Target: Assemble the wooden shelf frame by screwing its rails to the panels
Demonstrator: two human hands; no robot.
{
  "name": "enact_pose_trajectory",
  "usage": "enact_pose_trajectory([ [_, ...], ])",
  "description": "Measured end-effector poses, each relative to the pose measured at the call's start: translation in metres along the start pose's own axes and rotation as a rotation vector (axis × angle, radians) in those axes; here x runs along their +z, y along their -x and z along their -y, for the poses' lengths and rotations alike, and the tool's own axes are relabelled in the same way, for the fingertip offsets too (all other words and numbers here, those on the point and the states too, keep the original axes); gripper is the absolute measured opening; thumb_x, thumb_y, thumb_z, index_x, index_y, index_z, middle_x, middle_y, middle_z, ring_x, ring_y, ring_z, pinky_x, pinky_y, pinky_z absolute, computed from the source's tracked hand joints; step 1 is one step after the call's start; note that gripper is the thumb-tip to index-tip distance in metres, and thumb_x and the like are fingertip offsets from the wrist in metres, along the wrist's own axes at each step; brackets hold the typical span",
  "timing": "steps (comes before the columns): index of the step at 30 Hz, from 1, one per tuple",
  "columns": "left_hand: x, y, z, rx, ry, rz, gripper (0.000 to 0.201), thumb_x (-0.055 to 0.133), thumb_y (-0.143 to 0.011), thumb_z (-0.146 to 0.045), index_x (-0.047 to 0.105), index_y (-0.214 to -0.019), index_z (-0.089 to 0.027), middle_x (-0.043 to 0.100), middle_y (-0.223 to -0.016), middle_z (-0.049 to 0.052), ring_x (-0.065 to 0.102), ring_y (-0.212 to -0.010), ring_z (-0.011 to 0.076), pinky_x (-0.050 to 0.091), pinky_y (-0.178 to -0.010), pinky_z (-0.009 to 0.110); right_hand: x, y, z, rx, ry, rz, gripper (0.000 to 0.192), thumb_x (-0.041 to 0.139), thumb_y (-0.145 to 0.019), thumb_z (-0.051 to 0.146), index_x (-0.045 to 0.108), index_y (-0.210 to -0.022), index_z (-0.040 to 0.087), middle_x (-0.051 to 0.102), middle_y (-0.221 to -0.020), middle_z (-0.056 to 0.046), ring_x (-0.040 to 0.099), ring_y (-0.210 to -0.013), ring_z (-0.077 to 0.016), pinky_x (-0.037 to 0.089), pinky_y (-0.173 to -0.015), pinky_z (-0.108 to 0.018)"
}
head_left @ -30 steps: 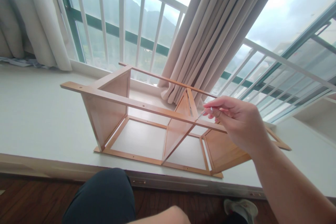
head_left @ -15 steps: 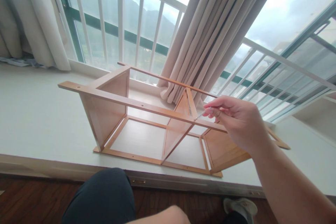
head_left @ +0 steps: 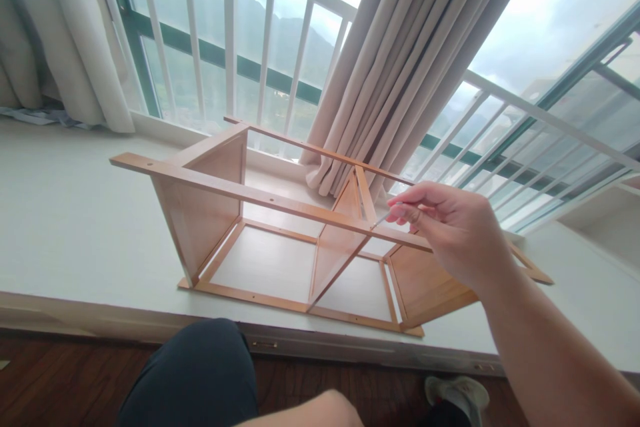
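Observation:
A light wooden shelf frame [head_left: 260, 197] lies on its back on a white window ledge [head_left: 65, 213], with upright side panels and a middle divider. My right hand [head_left: 450, 230] reaches in from the lower right and pinches a thin metal tool [head_left: 381, 219] between thumb and fingers. The tool's tip rests on the front wooden rail where the divider meets it. My left hand is out of view.
Beige curtains [head_left: 400, 60] hang behind the frame and at the far left. White window bars [head_left: 230, 33] run along the back. My knee in dark cloth [head_left: 195, 373] and a shoe [head_left: 457, 393] sit over the dark wood floor below the ledge.

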State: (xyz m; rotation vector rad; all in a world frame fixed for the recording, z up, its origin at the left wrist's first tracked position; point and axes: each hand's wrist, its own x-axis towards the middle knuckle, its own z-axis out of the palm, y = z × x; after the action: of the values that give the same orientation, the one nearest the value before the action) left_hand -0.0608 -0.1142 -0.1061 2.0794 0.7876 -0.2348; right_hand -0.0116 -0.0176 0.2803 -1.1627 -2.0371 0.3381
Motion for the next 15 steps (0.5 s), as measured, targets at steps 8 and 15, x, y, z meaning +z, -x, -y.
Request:
enact_pose_trajectory([
  [8, -0.0028, 0.0014, -0.0017, -0.002, -0.005, -0.002, 0.035, 0.064, -0.096, -0.04, 0.064, -0.127, -0.024, 0.062, -0.135, 0.01, 0.064, -0.115, 0.0224, 0.058, -0.094, 0.041, -0.0004, -0.0003, -0.0013, 0.005, 0.035, 0.01, 0.019, 0.072, -0.089, 0.038, 0.075, -0.089, 0.019, 0.075, -0.075, -0.003, 0.067, -0.067, -0.0135, 0.048, -0.059, -0.025],
  [15, -0.0034, 0.0027, -0.0026, 0.005, -0.01, 0.008, 0.036, 0.064, -0.096, -0.041, 0.064, -0.127, -0.024, 0.062, -0.136, 0.01, 0.063, -0.116, 0.0229, 0.057, -0.095, 0.042, -0.0008, -0.0004, -0.0014, 0.013, 0.045, 0.014, 0.022, 0.072, -0.089, 0.041, 0.074, -0.087, 0.019, 0.075, -0.074, -0.003, 0.067, -0.065, -0.0131, 0.049, -0.06, -0.025],
])
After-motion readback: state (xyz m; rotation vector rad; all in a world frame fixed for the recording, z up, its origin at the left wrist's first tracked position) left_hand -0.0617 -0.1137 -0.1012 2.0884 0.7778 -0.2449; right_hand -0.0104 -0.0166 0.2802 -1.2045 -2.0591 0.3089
